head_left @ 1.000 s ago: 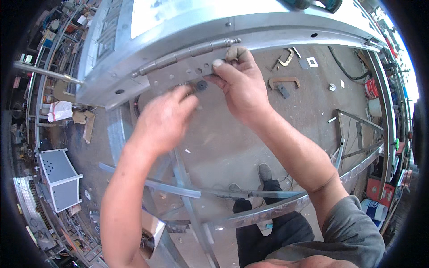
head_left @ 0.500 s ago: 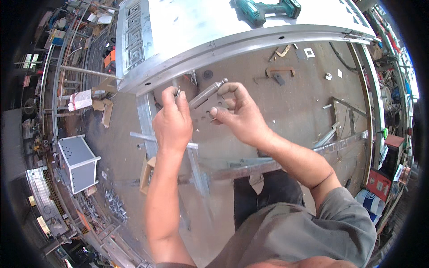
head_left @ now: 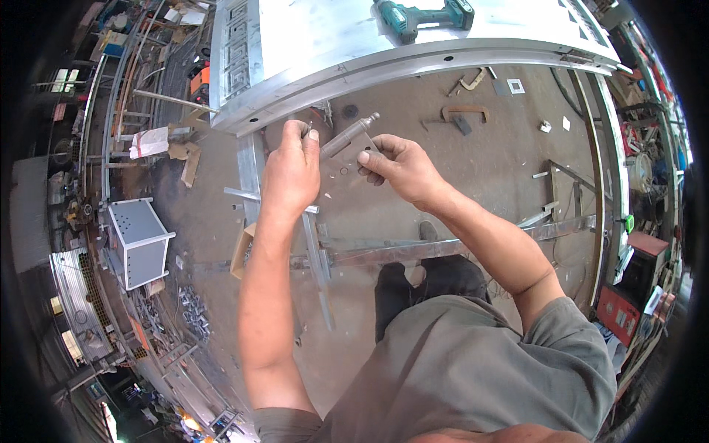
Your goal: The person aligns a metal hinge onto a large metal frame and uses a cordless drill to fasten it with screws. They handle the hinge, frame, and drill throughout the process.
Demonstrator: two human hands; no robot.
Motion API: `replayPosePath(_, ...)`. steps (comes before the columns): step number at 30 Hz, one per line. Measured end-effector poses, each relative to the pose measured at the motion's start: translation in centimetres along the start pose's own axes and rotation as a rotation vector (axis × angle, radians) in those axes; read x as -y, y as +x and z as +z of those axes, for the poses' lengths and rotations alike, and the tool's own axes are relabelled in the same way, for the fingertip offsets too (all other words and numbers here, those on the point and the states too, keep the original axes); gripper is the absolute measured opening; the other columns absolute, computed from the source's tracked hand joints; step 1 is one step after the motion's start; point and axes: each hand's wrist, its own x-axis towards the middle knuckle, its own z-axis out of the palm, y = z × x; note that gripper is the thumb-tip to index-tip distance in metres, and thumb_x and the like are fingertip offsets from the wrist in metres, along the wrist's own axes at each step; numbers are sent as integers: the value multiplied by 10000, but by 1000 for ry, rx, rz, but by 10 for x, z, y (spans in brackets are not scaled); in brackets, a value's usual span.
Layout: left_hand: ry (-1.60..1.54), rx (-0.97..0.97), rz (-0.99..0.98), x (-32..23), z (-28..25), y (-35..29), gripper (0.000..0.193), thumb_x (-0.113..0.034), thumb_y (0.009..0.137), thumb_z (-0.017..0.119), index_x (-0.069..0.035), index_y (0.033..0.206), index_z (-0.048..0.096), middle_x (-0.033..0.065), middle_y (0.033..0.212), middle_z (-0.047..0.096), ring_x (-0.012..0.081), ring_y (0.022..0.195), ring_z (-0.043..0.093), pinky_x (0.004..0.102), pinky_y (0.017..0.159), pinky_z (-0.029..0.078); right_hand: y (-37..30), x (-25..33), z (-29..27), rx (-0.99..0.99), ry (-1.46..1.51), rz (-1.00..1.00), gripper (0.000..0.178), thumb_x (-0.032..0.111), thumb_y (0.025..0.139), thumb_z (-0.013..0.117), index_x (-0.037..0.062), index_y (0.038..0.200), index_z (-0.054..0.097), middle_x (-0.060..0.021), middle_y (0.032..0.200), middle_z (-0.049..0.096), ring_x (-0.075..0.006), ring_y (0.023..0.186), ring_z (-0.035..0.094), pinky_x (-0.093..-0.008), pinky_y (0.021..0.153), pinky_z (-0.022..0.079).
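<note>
The right hand (head_left: pixel 402 166) pinches the hinge (head_left: pixel 348 139) by its plate between thumb and fingers, holding it in the air off the panel's (head_left: pixel 317 33) near edge, toward the left corner. The left hand (head_left: pixel 293 173) nips a small piece (head_left: pixel 309 128), too tiny to identify, near the barrel. A drill (head_left: pixel 423 20) lies on the panel.

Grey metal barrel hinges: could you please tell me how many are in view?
1: the grey metal barrel hinge pinched in the right hand, beside the left hand; others may be hidden.
</note>
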Motion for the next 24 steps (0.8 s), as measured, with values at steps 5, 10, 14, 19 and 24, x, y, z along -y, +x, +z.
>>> replayPosePath(5,22,-1,-1,-17,-6,-14,282,-283,1079,491,-40,1217,534,303,1004,703,508,967,676,551,828,513,-15,10,1,59,181,39,338,244,1043,606,-35,1234,609,-82,1008,682,-142,897,652,-301,794,560)
replayPosePath(10,-513,-139,-106,-6,-12,-27,259,-199,1071,519,18,1190,595,183,945,738,279,885,739,390,766,554,-27,10,-9,69,323,63,358,232,1074,537,-4,1342,527,-97,1111,660,-170,944,664,-346,847,571)
replayPosePath(14,-905,-219,-213,26,-33,-47,223,-119,1043,541,18,1189,641,92,862,712,98,665,594,274,627,489,-31,3,-8,7,340,82,367,225,1056,542,-15,1333,538,-110,1122,667,-198,968,668,-367,855,577)
replayPosePath(19,-1706,-190,-302,65,-21,-73,241,-133,1018,532,-4,1191,641,87,799,668,119,619,521,283,616,445,-29,-6,-1,-4,303,97,366,224,1049,555,-2,1336,546,-106,1117,670,-189,986,663,-361,844,575)
replayPosePath(24,-1941,-236,-593,103,-15,-77,151,-152,1056,526,-50,1109,623,79,882,651,135,663,532,274,619,434,-20,-6,16,-29,269,81,364,229,1046,563,6,1333,548,-94,1126,673,-182,994,656,-354,839,577)
